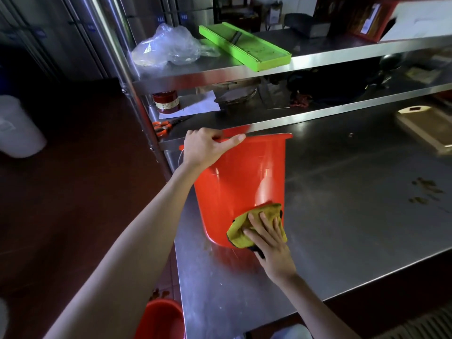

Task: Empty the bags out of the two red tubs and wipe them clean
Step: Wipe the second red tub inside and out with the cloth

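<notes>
Wiping step: the left hand (206, 148) grips the rim of a red tub (234, 182) tipped on the steel table (354, 216), the right hand (269, 238) presses a yellow cloth (247, 231) flat-fingered against its lower outer wall; next, probably, turning the tub to reach unwiped surfaces.

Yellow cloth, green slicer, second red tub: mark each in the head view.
yellow cloth (241, 228), head view: bare fold left of the right hand's fingers.
green slicer (247, 48), head view: middle of its flat top face.
second red tub (162, 319), head view: rim and inner wall, on the floor.
</notes>
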